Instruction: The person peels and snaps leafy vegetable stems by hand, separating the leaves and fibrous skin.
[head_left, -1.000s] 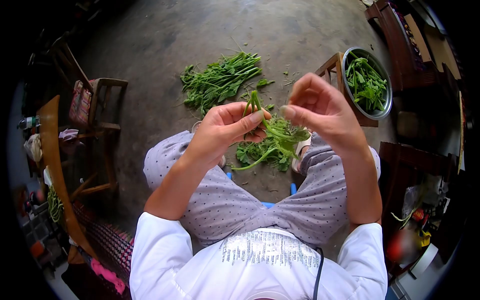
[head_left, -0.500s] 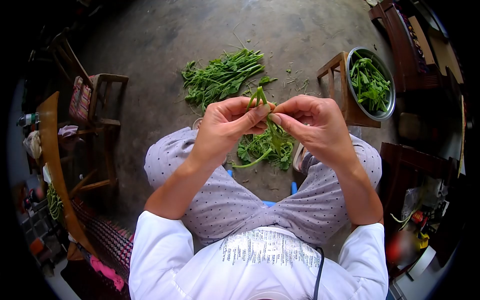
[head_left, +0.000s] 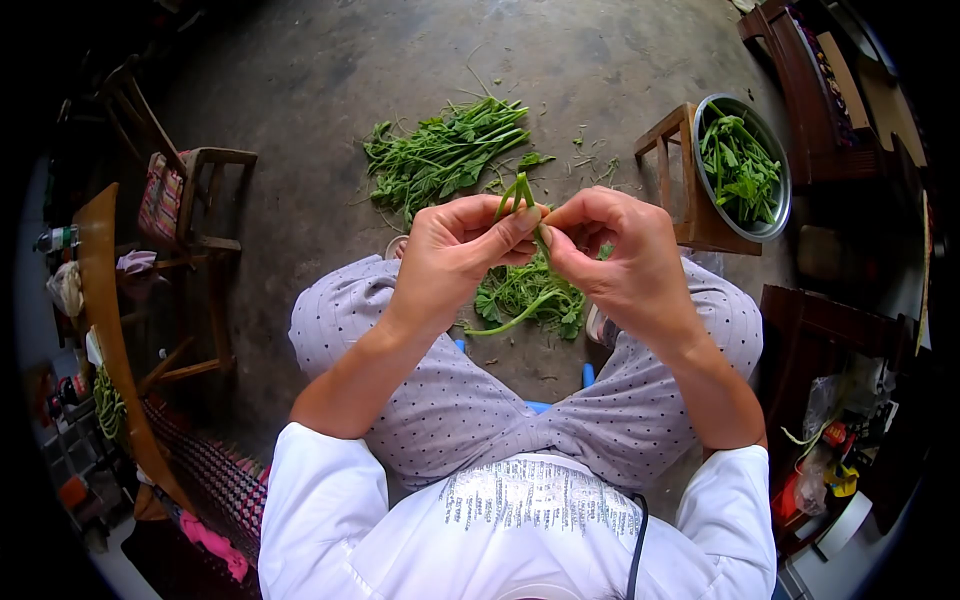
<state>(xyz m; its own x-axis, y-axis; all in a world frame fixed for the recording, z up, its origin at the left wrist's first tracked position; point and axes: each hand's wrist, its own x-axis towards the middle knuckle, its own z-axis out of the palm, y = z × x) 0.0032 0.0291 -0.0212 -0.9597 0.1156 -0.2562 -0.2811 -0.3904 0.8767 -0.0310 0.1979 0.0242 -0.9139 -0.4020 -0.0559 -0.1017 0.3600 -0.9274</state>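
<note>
My left hand (head_left: pixel 450 250) is closed around a folded green vegetable stalk (head_left: pixel 521 188), whose bent top sticks up above the fingers. My right hand (head_left: pixel 625 245) pinches the stalk's lower end close beside the left fingertips. Exactly what lies between the right thumb and finger is partly hidden. Below both hands, a tangled heap of green stems and leaves (head_left: pixel 540 300) lies on the floor between my feet. Farther out is a larger pile of leafy stalks (head_left: pixel 445 155).
On the right, a metal basin (head_left: pixel 785 195) with cut greens (head_left: pixel 740 165) sits on a wooden stool (head_left: pixel 690 225). A wooden chair (head_left: pixel 205 195) and a table edge (head_left: pixel 110 330) stand left. Scraps (head_left: pixel 600 165) lie scattered over the concrete floor (head_left: pixel 320 90).
My right hand has shifted slightly and turned. The thin leafy strand that hung below its fingertips no longer shows there. The left hand stays in place around the stalk.
</note>
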